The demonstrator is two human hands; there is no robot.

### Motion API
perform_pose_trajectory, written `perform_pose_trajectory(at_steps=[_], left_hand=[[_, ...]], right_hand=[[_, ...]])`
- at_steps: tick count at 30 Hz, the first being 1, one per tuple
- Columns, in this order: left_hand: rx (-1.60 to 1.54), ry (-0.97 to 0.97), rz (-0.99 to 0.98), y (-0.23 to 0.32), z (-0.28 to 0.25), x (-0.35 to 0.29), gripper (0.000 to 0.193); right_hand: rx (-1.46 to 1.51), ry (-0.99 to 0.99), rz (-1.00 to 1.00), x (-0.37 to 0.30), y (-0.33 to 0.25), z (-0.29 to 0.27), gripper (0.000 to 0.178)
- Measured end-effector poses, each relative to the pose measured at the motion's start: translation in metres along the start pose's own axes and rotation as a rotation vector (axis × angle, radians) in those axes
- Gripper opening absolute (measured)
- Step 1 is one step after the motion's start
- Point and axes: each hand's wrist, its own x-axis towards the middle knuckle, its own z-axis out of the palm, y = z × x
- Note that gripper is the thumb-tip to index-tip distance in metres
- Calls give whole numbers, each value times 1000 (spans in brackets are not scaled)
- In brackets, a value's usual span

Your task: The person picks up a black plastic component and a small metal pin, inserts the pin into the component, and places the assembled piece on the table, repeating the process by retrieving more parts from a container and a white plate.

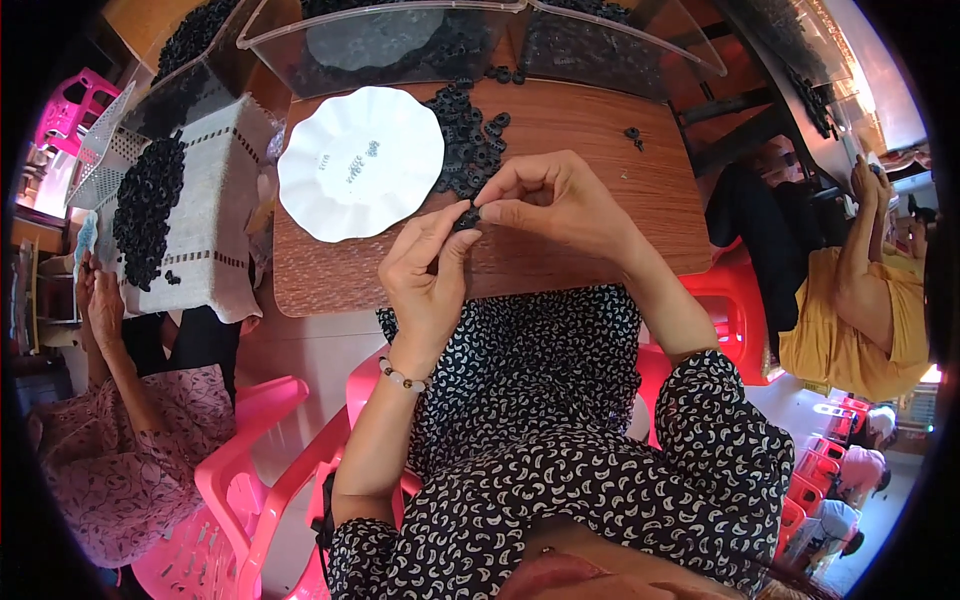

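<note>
A small black plastic part sits pinched between the thumb and fingers of my left hand. From the right, my right hand brings its closed thumb and forefinger against the top of that part; whatever lies between those fingertips is too small to make out. Just beyond my hands, a heap of similar black parts spreads over the brown wooden table. To its left lies a white plate with a wavy rim, holding a little cluster of tiny metal-looking pieces.
Clear plastic bins with black parts line the table's far side. A few loose parts lie at the right. On the left, a co-worker's hands work beside a cloth-covered table. Another person in yellow sits at the right.
</note>
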Motion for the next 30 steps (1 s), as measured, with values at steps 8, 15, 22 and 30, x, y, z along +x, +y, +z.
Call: perform_pose_trajectory(at_steps=[8,15,22,30], left_hand=[[104,-7,91,0,1,1,26],[166,-52,138,0,0,0,23],[207,-40,212,-6,3,-5,26],[214,-37,196,-8,5,-8,26]], right_hand=[[-213,68,22,-1,-7,5,10],[-322,28,-62,0,-5,3,13],[-433,37,-93,-2,-8,11,13],[-461,129,-150,-8,1,19,10]])
